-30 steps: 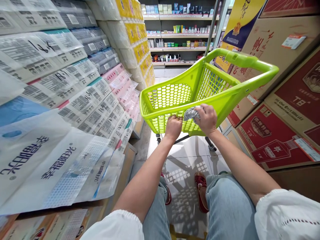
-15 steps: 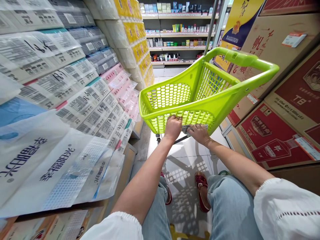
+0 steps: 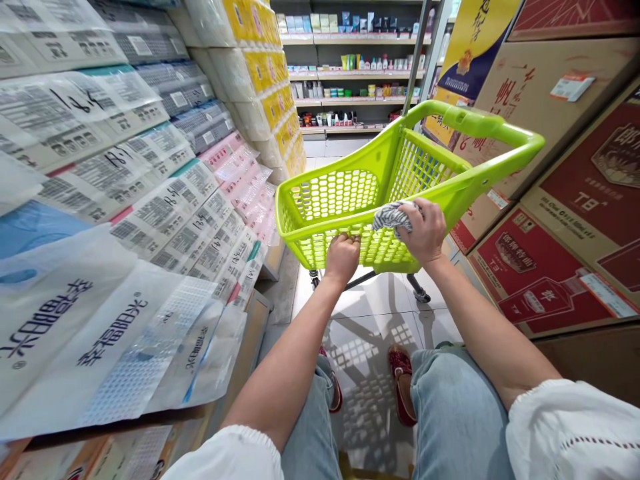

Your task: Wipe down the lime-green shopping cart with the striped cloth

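A lime-green plastic shopping cart with perforated basket walls stands in front of me, its handle toward the upper right. My left hand is closed on the basket's near side wall, fingers curled into the grid. Higher up and to the right, my right hand grips a crumpled grey-and-white striped cloth against the upper rim of that same side. Part of the cloth is hidden under the fingers. The basket's visible inside shows only its green grid.
Stacked tissue packs line the left side, with yellow-and-white paper bundles beyond. Printed cartons form a wall on the right. Shelves of small bottles stand at the far end. A caster rests on the tiled floor.
My right hand has moved up from the lower grid of the side wall to the rim, taking the striped cloth along. My left hand stays on the grid.
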The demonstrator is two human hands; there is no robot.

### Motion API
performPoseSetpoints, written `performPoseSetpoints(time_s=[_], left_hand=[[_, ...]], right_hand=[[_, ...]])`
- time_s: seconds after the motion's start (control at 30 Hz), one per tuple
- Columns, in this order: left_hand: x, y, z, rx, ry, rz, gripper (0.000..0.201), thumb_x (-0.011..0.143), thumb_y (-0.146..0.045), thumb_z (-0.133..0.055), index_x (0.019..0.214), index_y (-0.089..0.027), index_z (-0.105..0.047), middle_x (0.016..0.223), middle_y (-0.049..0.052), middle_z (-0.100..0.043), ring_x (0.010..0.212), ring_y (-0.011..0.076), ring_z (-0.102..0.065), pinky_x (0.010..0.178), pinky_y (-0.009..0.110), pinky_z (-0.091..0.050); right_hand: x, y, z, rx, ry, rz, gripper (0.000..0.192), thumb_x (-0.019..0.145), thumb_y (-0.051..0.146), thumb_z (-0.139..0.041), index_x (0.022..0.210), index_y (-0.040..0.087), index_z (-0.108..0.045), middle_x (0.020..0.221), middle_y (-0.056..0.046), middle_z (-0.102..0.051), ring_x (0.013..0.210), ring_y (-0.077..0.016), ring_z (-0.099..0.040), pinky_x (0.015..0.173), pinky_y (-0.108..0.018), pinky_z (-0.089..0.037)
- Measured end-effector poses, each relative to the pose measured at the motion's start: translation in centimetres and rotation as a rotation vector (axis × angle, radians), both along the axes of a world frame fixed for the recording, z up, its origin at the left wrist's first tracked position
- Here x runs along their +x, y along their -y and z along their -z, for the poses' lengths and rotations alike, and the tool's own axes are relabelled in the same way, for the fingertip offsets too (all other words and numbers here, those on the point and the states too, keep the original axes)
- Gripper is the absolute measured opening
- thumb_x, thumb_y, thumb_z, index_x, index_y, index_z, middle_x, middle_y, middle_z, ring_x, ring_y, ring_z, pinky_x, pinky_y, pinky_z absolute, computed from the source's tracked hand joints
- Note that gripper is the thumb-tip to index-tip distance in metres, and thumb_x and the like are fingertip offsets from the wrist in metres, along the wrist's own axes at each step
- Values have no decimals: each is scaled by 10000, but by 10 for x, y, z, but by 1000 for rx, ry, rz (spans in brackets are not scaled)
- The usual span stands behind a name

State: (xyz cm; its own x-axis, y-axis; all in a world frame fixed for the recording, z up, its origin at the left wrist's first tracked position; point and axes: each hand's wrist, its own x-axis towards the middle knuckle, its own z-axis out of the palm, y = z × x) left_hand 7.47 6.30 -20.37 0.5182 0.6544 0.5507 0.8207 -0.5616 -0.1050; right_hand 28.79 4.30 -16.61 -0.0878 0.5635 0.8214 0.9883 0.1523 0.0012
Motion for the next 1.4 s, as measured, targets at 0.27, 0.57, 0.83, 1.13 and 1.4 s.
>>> performPoseSetpoints(time_s=[0.27, 0.57, 0.83, 1.13, 1.4], left_hand=[[8, 17, -25, 25, 222, 133, 366, 956, -259, -353, 1248, -164, -554, 1199, 121, -636, 1152, 223, -544, 993, 409, -429], [4, 0, -22, 30, 283, 194, 471, 937, -128, -310, 1402, -147, -380, 1422, 99, -454, 1396, 184, -293, 1152, 418, -336], [-11, -4, -21, 98, 322, 165, 433, 957, -194, -319, 1376, -129, -409, 1411, 118, -463, 1391, 199, -307, 1137, 426, -354], [18, 15, 17, -53, 85, 162, 341, 923, -142, -376, 1228, -107, -525, 1199, 174, -605, 1149, 241, -541, 959, 407, -463], [32, 8, 17, -142, 0, 51, 415, 876, -52, -348, 1269, -63, -481, 1121, 190, -630, 1055, 235, -577, 912, 366, -450]], right_hand=[[12, -3, -40, -145, -130, -111, 387, 786, 318, -505, 1149, 186, -536, 1160, -103, -596, 1030, -260, -542, 884, -373, -428], [-4, 0, -37, -118, -185, -58, 359, 776, 273, -505, 1121, 178, -531, 1073, -97, -610, 963, -254, -552, 846, -363, -430], [-22, 2, -36, -127, -219, -165, 376, 779, 275, -516, 1142, 175, -527, 1107, -100, -606, 1028, -257, -535, 918, -363, -410], [-31, 3, -29, -130, -243, -215, 372, 789, 283, -512, 1148, 187, -526, 1162, -101, -583, 1086, -254, -509, 965, -367, -389], [-27, 8, -14, -125, -161, -193, 372, 799, 314, -526, 1154, 205, -522, 1343, -91, -475, 1161, -250, -468, 977, -358, -386]])
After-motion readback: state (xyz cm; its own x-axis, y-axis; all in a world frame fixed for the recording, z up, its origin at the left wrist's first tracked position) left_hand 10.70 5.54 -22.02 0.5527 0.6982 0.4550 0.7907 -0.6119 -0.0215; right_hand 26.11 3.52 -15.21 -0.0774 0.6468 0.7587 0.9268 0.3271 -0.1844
